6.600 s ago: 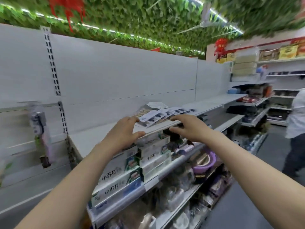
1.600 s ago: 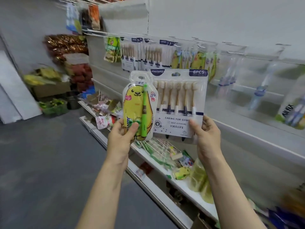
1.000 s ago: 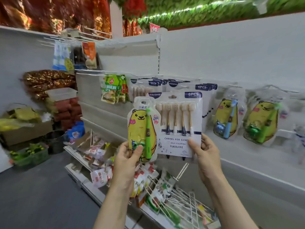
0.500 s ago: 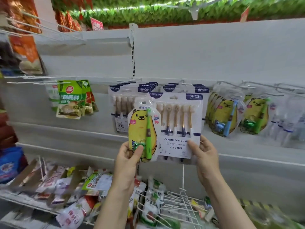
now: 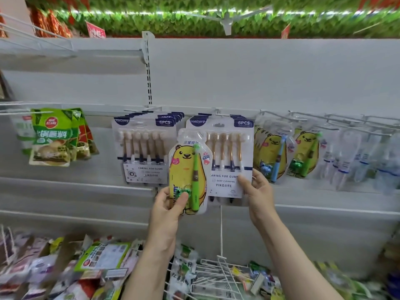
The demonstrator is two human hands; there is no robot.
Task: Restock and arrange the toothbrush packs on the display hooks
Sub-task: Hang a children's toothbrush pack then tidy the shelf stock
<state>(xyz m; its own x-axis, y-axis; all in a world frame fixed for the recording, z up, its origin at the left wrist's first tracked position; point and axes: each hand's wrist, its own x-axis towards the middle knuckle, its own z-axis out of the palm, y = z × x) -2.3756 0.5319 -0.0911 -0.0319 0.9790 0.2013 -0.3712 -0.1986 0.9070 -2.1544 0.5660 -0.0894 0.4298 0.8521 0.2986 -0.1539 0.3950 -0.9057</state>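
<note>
L hand [image 5: 167, 205] pinches bear kids' brush pack [image 5: 187, 169] | R hand [image 5: 256, 191] grips 6-pc pack [image 5: 225, 159] btm-right corner | line hang-hole w/ hook [image 5: 218, 114] tip, slide level.

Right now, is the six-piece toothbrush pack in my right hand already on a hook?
Cannot tell. The right hand grips the six-piece toothbrush pack upright at hook height; whether a hook passes through its hang hole isn't visible.

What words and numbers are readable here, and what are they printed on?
"YIKOJIFE", "6PCS", "CARING FOR GUMS", "DEEP CLEANING": the six-brush pack held by the right hand.
"YIKOJIFE", "6PCS": the hanging six-brush packs.
"3-12": the yellow bear pack in the left hand.
Chinese characters on the green pouches and the lower shelf goods: too blurred to read.
</note>
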